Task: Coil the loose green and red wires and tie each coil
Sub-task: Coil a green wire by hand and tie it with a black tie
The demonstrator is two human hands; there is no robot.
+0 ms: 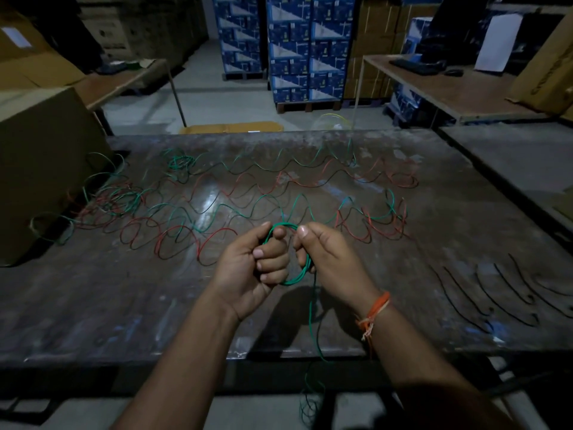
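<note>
A small green wire coil [294,279] is held above the near middle of the worn table [124,305]. My left hand [251,268] grips its left side with curled fingers, and my right hand [325,259] grips its right side. A green tail [311,324] hangs from the coil over the table's front edge. Loose green wire [266,201] and red wire [173,240] lie in wavy loops across the far half of the table. Several black ties [496,293] lie in a row at the right.
A large cardboard box [40,169] stands at the table's left end, with tangled wire beside it. Beyond the table are side tables, stacked blue cartons [297,48] on pallets and a keyboard [415,65] on the right desk.
</note>
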